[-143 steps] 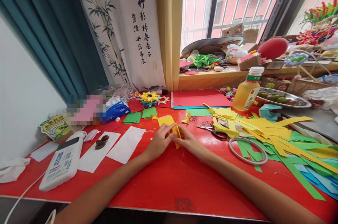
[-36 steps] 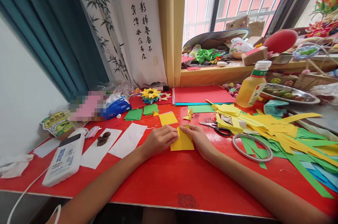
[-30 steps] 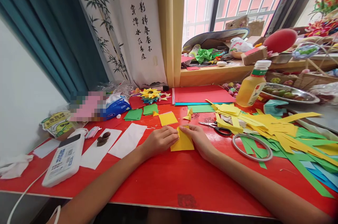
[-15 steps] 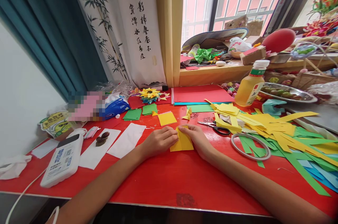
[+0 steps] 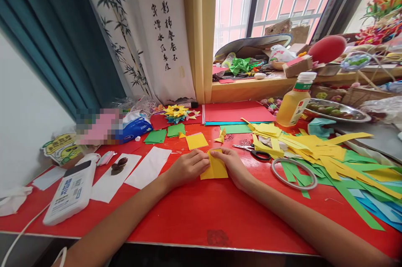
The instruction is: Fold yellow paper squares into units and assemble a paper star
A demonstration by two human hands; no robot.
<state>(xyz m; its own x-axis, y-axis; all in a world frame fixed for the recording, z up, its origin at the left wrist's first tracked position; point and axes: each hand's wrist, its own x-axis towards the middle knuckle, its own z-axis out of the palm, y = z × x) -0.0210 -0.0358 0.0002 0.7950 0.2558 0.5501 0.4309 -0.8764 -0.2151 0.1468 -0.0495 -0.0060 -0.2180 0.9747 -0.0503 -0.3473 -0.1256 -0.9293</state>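
Observation:
A small yellow sheet of paper (image 5: 216,169) with a crease down its middle lies between my hands on the red table. My left hand (image 5: 191,165) is closed on its left edge. My right hand (image 5: 231,163) pinches its upper right part, thumb on top; the fingertips behind the sheet are partly hidden. Just beyond are a stack of yellow squares (image 5: 197,141) and a small folded yellow piece (image 5: 221,136). Scissors (image 5: 260,155) with black handles lie right of my right hand.
Yellow strips (image 5: 320,154) and green offcuts pile up at right, beside a tape ring (image 5: 294,173). A juice bottle (image 5: 297,100) stands behind them. At left lie white paper (image 5: 149,167), a white power bank (image 5: 71,193) and a tissue pack (image 5: 133,128). Red sheets (image 5: 238,112) lie at the back.
The whole view has shifted slightly, so things sit a little further left. Both hands keep their hold on the yellow paper, with hardly any movement of the fingers.

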